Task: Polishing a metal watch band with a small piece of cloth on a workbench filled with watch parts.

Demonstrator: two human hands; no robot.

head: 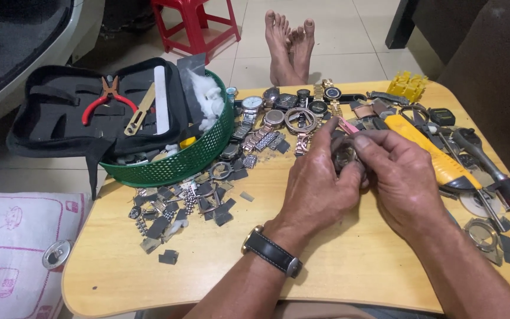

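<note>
two hands meet over the table centre. my left hand (320, 183) cups a small round watch case (345, 158), fingers curled under and around it; wrist has a dark strap watch. my right hand (396, 177) is pinched shut at thumb and forefinger on a thin pink tool (347, 126), tip angled down toward the case. can't tell if the tip actually touches the case; fingers hide it.

outward: yellow utility knife (432, 155) lies just beside my right hand, w/ a metal driver and loose rings further right. row of watches (284, 109) sits beyond the hands. green basket (190, 159) at left holds cotton and bits, w/ an open black tool pouch (78, 112) resting on its rim. small dark scraps and band links (184, 204) scattered below the basket on the wooden table (208, 266).

risks, my judgement: tool slip could scratch the case or jab my left fingers, as grip is tight and close. small parts could drop into the scatter and get lost. knife sits near enough to bump w/ my right hand.
</note>
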